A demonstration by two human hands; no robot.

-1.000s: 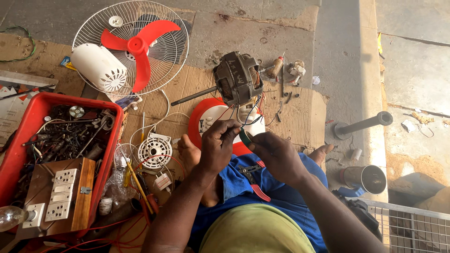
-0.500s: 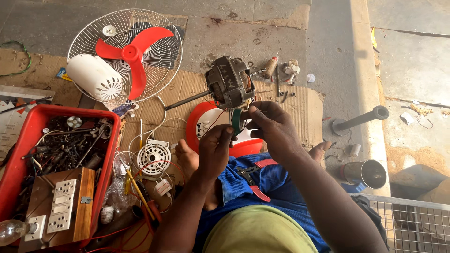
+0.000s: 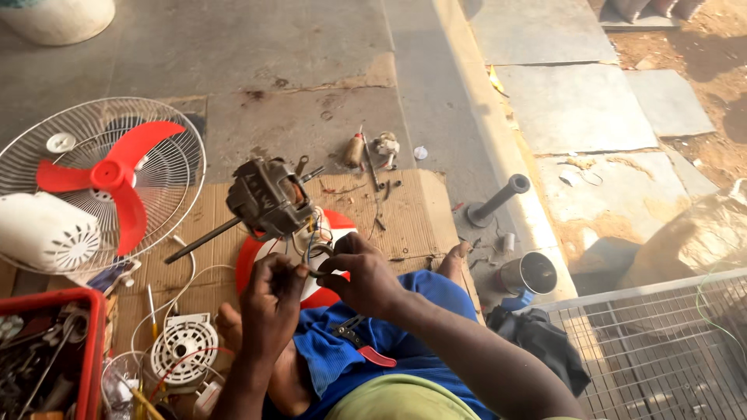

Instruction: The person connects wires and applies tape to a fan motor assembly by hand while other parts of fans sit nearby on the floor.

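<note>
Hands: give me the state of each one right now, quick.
Left hand: fingers pinched shut on the wires coming from the fan motor.
Right hand: closed on the same wires, fingertips meeting the left.

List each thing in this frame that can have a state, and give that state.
fan motor: bare, out of its housing, wires hanging.
wires: pinched between both hands.
left hand: closed on the wires.
right hand: closed on the wires.
fan blade: lying in its wire guard.
wire guard: flat on the ground.
pliers: resting on the lap.
red crate: filled with parts.
</note>
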